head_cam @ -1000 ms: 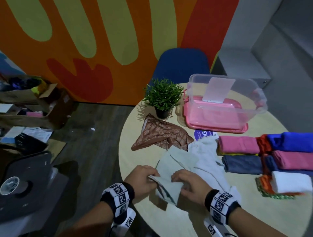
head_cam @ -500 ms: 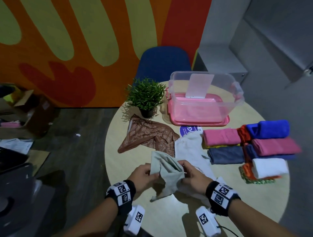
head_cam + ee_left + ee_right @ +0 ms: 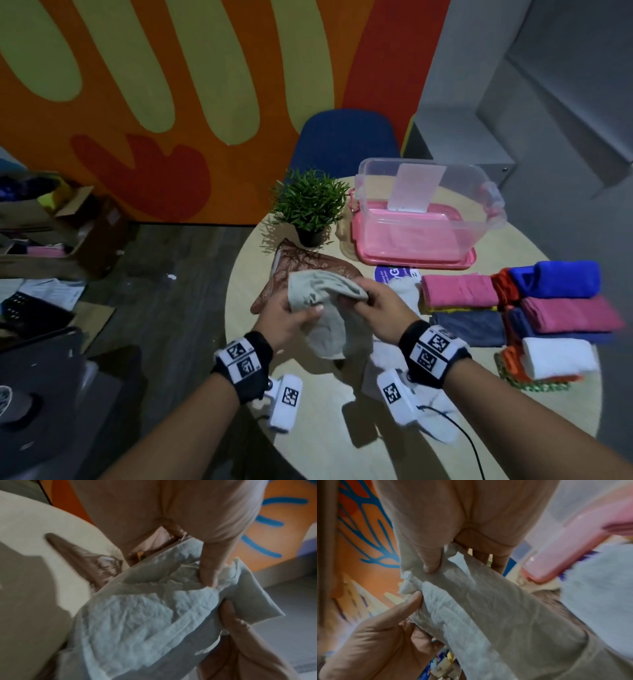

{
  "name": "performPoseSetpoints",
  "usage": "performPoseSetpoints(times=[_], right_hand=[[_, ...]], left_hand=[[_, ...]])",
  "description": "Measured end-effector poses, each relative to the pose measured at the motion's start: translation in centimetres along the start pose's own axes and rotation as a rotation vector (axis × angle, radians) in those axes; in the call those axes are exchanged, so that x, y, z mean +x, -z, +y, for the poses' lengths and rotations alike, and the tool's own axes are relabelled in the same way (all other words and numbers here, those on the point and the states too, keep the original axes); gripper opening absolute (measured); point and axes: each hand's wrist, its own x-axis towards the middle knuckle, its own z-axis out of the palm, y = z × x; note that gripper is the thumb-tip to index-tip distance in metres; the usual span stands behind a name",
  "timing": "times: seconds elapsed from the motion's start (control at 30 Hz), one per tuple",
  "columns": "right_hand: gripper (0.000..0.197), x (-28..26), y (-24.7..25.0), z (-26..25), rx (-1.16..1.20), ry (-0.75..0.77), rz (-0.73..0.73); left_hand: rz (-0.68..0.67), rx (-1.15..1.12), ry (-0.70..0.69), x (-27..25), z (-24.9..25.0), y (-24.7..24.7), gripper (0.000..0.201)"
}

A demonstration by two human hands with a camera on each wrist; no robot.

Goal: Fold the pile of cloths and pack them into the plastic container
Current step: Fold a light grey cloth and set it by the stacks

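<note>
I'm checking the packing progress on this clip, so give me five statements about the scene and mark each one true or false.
1. Both hands hold the pale grey cloth above the table. True: the left hand and the right hand each grip it.
2. Folded cloths already fill the clear plastic container. False: no cloth shows in it; the folded stack lies on the round table.
3. The potted plant stands left of the container. True.
4. The brown patterned cloth is neatly folded on the stack. False: it lies loose near the plant.
5. The container stands on a pink lid. True.
</note>
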Motion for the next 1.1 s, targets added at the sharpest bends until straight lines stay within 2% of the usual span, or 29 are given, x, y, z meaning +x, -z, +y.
performPoseSetpoints(times=[0.13, 0.2, 0.27, 0.33, 0.37, 0.47, 0.57, 0.63, 0.73, 0.77, 0.83, 0.9, 1.0, 1.1], right_hand=[[0.034, 2.9, 1.2, -5.7, 0.097, 0.182, 0.026], [0.026, 3.0, 1.4, -7.2, 0.142, 0.228, -0.032], [0.02, 2.5, 1.1, -7.0, 0.121, 0.198, -0.108], [0.018, 1.6, 0.0, -4.5, 0.088, 0.118, -0.19], [0.018, 0.9, -0.7, -2.9, 0.059, 0.074, -0.251], [0.025, -1.6, -3.0, 2.0, -0.076, -0.065, -0.448], [0.024, -4.3, -5.0, 5.1, -0.201, -0.185, -0.588], [0.043, -5.4, -5.9, 6.2, -0.171, -0.207, -0.65], [0.06, -5.7, -6.6, 7.7, -0.134, -0.212, -0.635], [0.056, -5.5, -6.7, 8.0, -0.126, -0.218, -0.624], [0.034, -5.2, -6.8, 8.0, -0.099, -0.239, -0.597], [0.021, -4.6, -6.7, 7.5, -0.121, -0.266, -0.579], [0.02, -3.4, -6.7, 7.0, -0.084, -0.359, -0.512], [0.033, -1.2, -7.1, 7.4, -0.086, -0.361, -0.381]], left_hand=[[0.085, 0.028, -0.245, 1.0, 5.6, 1.7, 0.038], [0.099, 0.077, -0.295, 0.6, 6.7, 2.8, 0.04], [0.072, 0.092, -0.284, -0.4, 6.3, 3.8, 0.053], [0.007, 0.117, -0.196, -1.7, 3.6, 4.6, 0.063], [-0.021, 0.152, -0.134, -2.5, 1.9, 4.8, 0.059], [-0.121, 0.291, 0.035, -4.8, -4.2, 4.8, 0.029], [-0.2, 0.324, 0.232, -6.7, -9.2, 4.4, 0.021], [-0.26, 0.315, 0.279, -7.4, -11.2, 4.2, 0.019], [-0.263, 0.258, 0.299, -7.9, -12.0, 4.1, 0.018], [-0.252, 0.232, 0.293, -7.8, -12.1, 4.1, 0.022], [-0.238, 0.201, 0.299, -7.6, -11.9, 4.1, 0.032], [-0.218, 0.193, 0.319, -7.3, -11.9, 4.2, 0.033], [-0.099, 0.17, 0.352, -6.7, -11.4, 4.6, 0.028], [0.106, 0.113, 0.372, -5.2, -11.1, 5.1, 0.018]])
